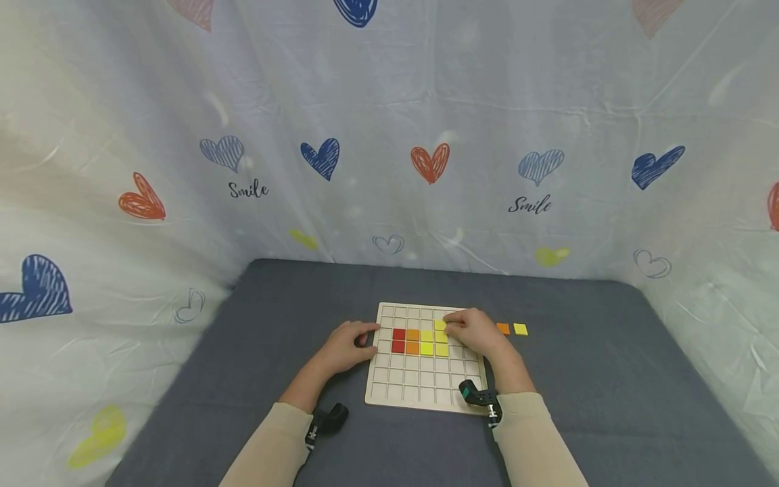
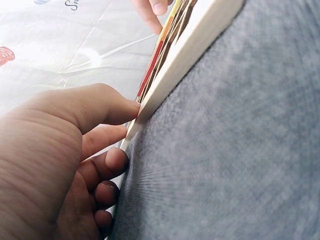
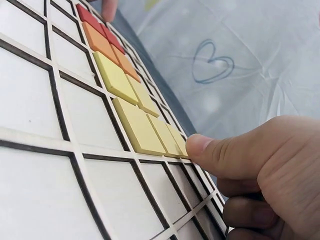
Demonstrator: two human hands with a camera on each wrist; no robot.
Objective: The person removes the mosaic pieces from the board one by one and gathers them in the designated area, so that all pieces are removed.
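Note:
A pale wooden grid board (image 1: pixel 420 393) lies on the grey cloth. Set in its squares are two red tiles (image 1: pixel 398 334), two orange tiles (image 1: pixel 412 335) and several yellow tiles (image 1: pixel 427 349). My right hand (image 1: pixel 477 331) pinches the farthest yellow tile (image 1: pixel 439 325); the right wrist view shows the thumb (image 3: pixel 199 146) against its edge, with the other fingers curled below and the index fingertip hidden. At the board's left side, thumb and index fingertip of my left hand (image 1: pixel 341 348) touch the edge, spread apart; its remaining fingers hang loosely bent in the left wrist view.
Right of the board, past my right hand, lie a loose orange tile (image 1: pixel 502 329) and a loose yellow tile (image 1: pixel 520 329) on the grey cloth (image 1: pixel 596 379). A white curtain (image 1: pixel 377 122) printed with hearts hangs behind and at both sides.

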